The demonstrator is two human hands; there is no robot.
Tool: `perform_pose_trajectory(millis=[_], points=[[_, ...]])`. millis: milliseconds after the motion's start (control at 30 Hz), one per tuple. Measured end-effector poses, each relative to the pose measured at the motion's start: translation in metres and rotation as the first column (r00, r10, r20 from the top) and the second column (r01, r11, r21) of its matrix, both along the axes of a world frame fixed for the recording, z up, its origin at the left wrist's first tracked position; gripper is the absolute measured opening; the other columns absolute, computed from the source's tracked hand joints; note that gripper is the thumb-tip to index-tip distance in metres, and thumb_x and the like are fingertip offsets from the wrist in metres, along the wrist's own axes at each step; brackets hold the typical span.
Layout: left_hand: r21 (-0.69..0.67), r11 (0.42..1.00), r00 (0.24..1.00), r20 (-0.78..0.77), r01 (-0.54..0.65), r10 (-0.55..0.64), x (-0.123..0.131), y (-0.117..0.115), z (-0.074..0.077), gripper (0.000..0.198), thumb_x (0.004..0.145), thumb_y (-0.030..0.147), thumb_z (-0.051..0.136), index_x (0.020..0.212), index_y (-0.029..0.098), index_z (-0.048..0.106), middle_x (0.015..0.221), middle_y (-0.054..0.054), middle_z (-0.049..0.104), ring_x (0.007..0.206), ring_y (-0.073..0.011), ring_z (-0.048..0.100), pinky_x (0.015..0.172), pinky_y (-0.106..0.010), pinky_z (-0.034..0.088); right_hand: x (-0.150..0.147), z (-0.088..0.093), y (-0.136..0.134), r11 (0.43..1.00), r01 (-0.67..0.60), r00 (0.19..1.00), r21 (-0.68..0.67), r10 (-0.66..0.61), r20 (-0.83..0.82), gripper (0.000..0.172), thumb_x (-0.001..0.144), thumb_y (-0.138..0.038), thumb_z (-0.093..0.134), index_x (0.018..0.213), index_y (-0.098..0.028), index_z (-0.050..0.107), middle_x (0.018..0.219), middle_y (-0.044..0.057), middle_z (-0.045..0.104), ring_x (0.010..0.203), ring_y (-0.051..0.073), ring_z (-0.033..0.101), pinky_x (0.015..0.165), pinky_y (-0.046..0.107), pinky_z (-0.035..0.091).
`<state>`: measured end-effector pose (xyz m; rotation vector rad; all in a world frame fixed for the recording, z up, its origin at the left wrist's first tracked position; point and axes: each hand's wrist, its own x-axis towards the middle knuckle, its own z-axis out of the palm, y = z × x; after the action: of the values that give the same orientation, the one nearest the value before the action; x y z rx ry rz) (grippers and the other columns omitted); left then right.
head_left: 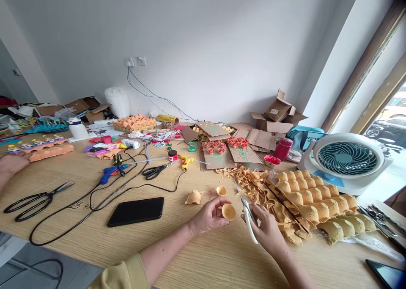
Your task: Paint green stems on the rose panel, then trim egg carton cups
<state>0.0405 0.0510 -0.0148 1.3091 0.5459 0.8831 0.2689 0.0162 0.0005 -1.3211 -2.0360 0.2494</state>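
**Trimming apparently in hand**

The wooden table [127, 246] is spread beneath both grips. To the right of the right hand [265, 228], egg trays [314, 191] are stacked; ahead of it, pulp scraps [253, 182] are heaped. White-handled scissors [250, 225] are held in that hand's curled fingers; how far they are opened cannot be told. Ahead of the left hand [209, 215], a ragged cup [194, 197] is set down. A neat-edged cup [228, 213] is pinched in the left fingers, apart from the scissors; a third cup [221, 191] is placed just beyond. For any further cut, steadiness would be needed on the left.
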Motion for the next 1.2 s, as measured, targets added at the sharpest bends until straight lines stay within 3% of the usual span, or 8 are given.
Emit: perform_pose_trajectory(millis=[533,1200], points=[[0.1,0.984,0.988,0.062,-0.149,0.144,-0.008,0.004,0.013,0.056,0.068,0.031,0.087,0.114,0.019,0.058,0.111,-0.005,0.056,0.095,-0.0142,0.057,0.084,-0.027,0.05,-0.001,0.0,0.001,0.999,-0.023,0.996,0.039,0.02,0.085,0.033,0.097,-0.042,0.051,0.072,-0.023,0.041,0.065,-0.002,0.053,0.063,0.015,0.05,0.066,0.028,0.039],[0.082,0.976,0.979,0.059,-0.201,0.197,-0.01,0.003,0.023,0.055,0.067,0.028,0.087,0.113,0.019,0.058,0.112,-0.005,0.059,0.096,-0.0159,0.058,0.09,-0.033,0.052,-0.002,0.004,-0.001,0.999,-0.016,0.994,0.027,0.013,0.105,0.03,0.097,-0.04,0.049,0.073,-0.022,0.046,0.065,-0.001,0.056,0.065,0.016,0.052,0.067,0.029,0.04]])
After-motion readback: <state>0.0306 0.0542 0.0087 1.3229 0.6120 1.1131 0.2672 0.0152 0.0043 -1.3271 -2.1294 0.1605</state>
